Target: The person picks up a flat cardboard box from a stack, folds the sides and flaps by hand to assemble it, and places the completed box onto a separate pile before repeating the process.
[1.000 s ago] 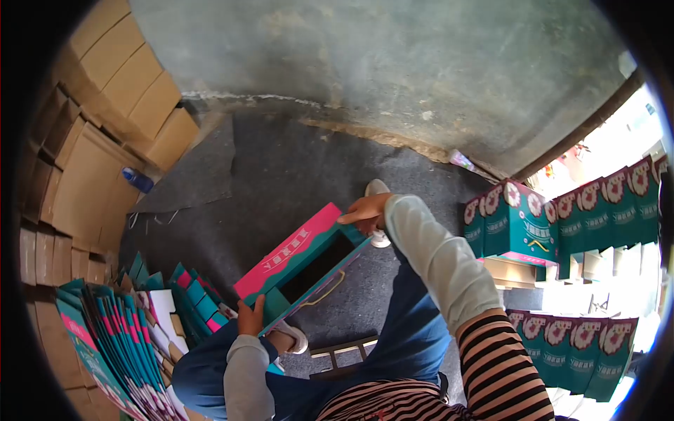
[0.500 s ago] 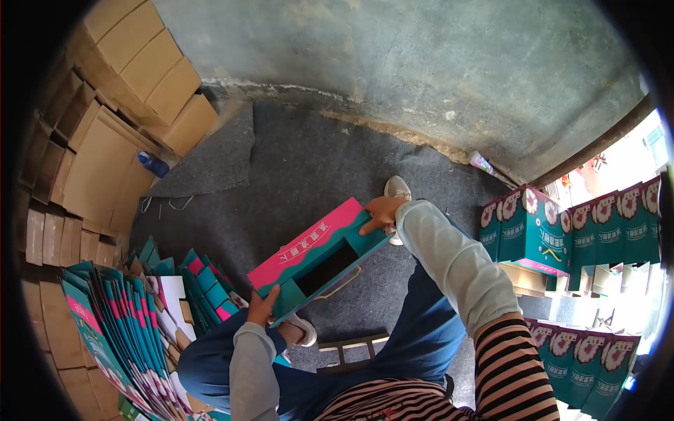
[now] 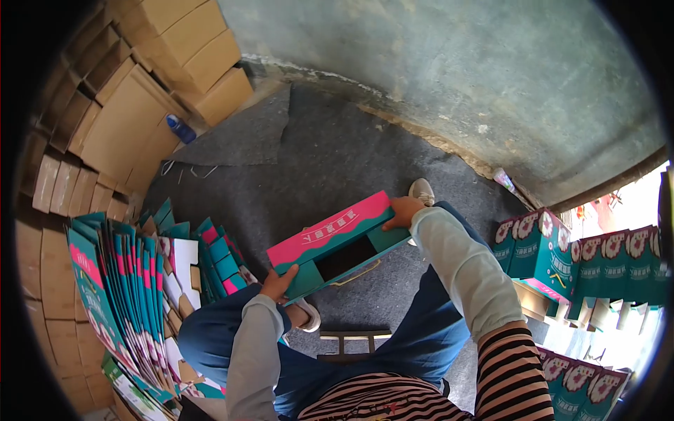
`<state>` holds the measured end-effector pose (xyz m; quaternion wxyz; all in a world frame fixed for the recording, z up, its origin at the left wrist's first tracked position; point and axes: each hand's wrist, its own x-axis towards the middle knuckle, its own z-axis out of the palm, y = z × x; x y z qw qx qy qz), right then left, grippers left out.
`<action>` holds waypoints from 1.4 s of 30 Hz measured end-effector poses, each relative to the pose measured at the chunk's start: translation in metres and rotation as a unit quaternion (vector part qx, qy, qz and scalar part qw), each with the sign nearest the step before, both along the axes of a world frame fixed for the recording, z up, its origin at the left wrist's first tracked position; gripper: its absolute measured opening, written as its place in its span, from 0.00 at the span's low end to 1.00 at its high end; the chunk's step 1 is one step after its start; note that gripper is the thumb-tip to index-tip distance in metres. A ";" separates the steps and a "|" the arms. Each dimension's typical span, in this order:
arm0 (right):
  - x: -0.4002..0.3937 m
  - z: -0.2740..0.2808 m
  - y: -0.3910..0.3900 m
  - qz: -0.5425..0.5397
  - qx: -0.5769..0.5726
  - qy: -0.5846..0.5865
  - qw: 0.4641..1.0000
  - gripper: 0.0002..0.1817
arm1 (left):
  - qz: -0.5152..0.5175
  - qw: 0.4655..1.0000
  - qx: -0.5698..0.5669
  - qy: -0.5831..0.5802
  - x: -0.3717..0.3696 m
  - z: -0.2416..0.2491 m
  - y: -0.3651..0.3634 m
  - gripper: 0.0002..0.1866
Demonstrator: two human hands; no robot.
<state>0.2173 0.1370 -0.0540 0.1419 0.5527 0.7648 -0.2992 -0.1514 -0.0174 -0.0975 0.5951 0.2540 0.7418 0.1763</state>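
Note:
A pink and teal printed carton is held in front of me, over the floor between my knees. Its top side has a dark rectangular opening between two teal end flaps. Along its lower edge shows a thin yellowish handle. My left hand grips the left end, thumb on the teal flap. At the right end, my right hand is closed around the corner. The undersides of both grips are hidden by the carton.
Flattened teal and pink cartons stand packed at my left. Brown cardboard boxes are stacked behind them, with a blue bottle alongside. Formed teal cartons stand in rows at right. A grey wall rises ahead; a low frame lies between my legs.
The whole view has turned slightly clockwise. The carton appears a little farther right and higher, lying less steeply across the view. Both hands keep hold of its ends.

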 end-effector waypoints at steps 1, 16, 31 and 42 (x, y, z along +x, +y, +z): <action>0.002 -0.009 0.003 -0.002 -0.007 -0.004 1.000 0.38 | -0.007 1.000 0.017 -0.010 -0.005 -0.012 -0.003 0.40; 0.014 0.096 0.014 -0.107 0.369 0.162 0.909 0.30 | 0.013 0.830 0.533 0.165 0.021 0.088 0.054 0.31; 0.375 0.146 -0.279 -0.446 0.531 0.400 0.600 0.25 | -0.227 0.651 0.723 -0.038 0.405 0.196 0.017 0.41; 0.468 -0.006 -0.463 -0.632 0.467 0.346 0.513 0.27 | -0.418 0.684 0.589 -0.104 0.531 0.094 -0.047 0.42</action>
